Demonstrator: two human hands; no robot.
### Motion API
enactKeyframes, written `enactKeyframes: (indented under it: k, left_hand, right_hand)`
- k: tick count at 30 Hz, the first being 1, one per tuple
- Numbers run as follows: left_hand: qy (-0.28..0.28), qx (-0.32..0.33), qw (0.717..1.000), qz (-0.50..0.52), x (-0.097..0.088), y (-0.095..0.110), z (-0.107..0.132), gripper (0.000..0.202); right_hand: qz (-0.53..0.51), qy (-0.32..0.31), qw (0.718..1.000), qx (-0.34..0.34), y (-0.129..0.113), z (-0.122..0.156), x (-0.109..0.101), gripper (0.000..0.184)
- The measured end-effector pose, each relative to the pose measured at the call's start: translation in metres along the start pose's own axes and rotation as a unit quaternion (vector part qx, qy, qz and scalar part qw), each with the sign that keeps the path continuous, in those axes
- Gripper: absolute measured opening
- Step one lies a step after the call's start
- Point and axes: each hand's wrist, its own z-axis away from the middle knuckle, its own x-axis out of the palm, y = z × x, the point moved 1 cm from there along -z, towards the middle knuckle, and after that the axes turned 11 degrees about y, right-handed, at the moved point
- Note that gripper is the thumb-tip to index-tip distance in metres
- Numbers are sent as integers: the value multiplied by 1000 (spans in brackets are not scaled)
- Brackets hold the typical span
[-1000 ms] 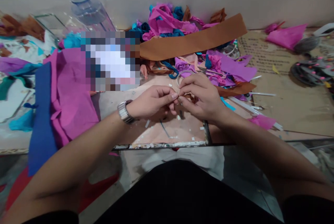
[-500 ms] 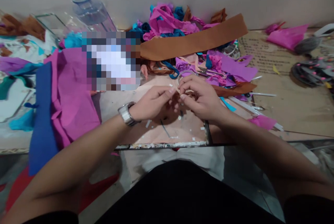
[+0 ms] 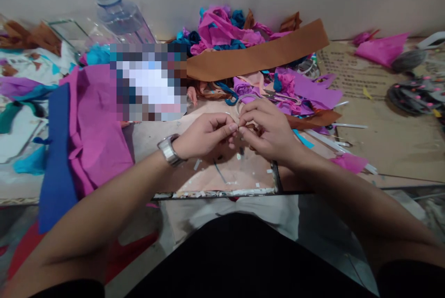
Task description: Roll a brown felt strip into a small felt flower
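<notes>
My left hand, with a metal watch on its wrist, is closed in a pinch, thumb against fingertips. What lies between these fingertips is too small to make out. Fingertip to fingertip with it, my right hand is also pinched closed, and a crumpled bit of brown crepe paper shows among its fingers. Just behind the right fingers lies a pale ring, perhaps a tape roll. Scissors rest beyond that hand among purple and pink paper scraps.
A long brown paper strip crosses the scrap pile. Pink and blue sheets hang at the left edge. A clear bottle stands behind a blurred-out patch. White sticks and a cardboard sheet lie to the right.
Both hands stay in nearly the same place. The left thumb and fingertips have shifted slightly right and down, closer to the right fingertips.
</notes>
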Motion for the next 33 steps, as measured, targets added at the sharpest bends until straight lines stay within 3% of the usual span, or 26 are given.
enactKeyframes:
  k: [1,4,6,7,8,10,12,13,15,17,20,24,27,30,31,33]
  left_hand:
    - [22,73,993,-91,-1,-1,-1,37]
    - [74,243,922,-293,-5,-5,-1,29]
    - [85,289,893,-335,-6,-5,-1,26]
    - [87,290,893,-333,-6,-4,-1,26]
    - [85,276,904,-316,-6,-3,0,28]
    - [69,197,951,-228,-4,1,0,38]
    - [23,58,996,-57,-1,3,0,52]
    - [-10,-23,999,39,1,4,1,58]
    - [-66,-163,967,185,4,4,2,61]
    - [-91,-240,933,253,5,4,4,54]
    - [-75,-267,920,279,4,3,5,44]
    - [-56,-263,925,268,2,2,4,43]
    - [-46,-214,950,222,-1,2,2,42]
    - [-16,-68,997,45,-4,2,0,39]
    - [8,-1,999,-39,-5,2,-1,38]
    - [59,139,968,-202,-6,4,-1,34]
  right_hand:
    - [-20,-9,999,41,0,0,1,3]
    - [-96,-50,974,200,1,2,5,8]
    - [-137,-71,946,286,1,3,6,12]
    - [-145,-75,940,301,1,3,7,12]
    - [-144,-71,943,292,0,2,6,11]
    - [-116,-44,969,216,-1,1,5,7]
    - [-70,-10,991,110,-2,1,4,3]
    - [-46,1,997,60,-2,1,3,3]
    - [-3,10,1000,-19,-1,1,1,3]
    - [29,8,997,-64,-1,1,-1,3]
    - [51,7,995,-87,0,0,-2,3]
    - [29,18,997,-62,0,0,-2,2]
    - [10,22,999,-29,-1,0,-1,3]
    - [-24,16,998,47,-2,0,-1,2]
    - [-42,6,995,88,-2,0,0,3]
    - [-85,-23,979,185,-2,1,1,6]
